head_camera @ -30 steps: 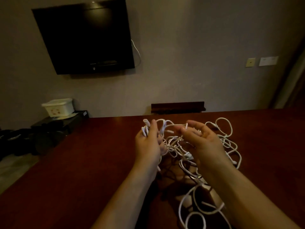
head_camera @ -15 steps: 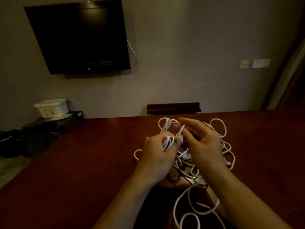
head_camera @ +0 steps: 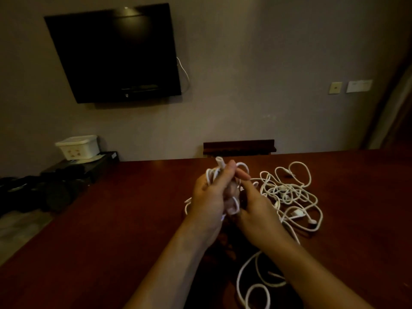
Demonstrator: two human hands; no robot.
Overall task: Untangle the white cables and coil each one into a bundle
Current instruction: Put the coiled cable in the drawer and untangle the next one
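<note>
My left hand (head_camera: 209, 197) grips a bunch of white cable loops (head_camera: 233, 207) above the dark red table (head_camera: 111, 219), and a white plug end (head_camera: 219, 162) sticks up past its fingers. My right hand (head_camera: 256, 206) is close against it, its fingers curled on the same loops. A tangled heap of white cables (head_camera: 287, 192) lies on the table just right of my hands, with a flat connector (head_camera: 297, 212) showing. More white cable (head_camera: 254, 284) loops on the table under my right forearm.
A black screen (head_camera: 116, 54) hangs on the wall. A white box (head_camera: 78, 147) stands on a low black stand at the left with dark items beside it. A dark chair back (head_camera: 238, 147) shows beyond the table's far edge.
My hands have drawn together and pulled left with a bunch of loops. The main tangle now lies uncovered on the table to the right.
</note>
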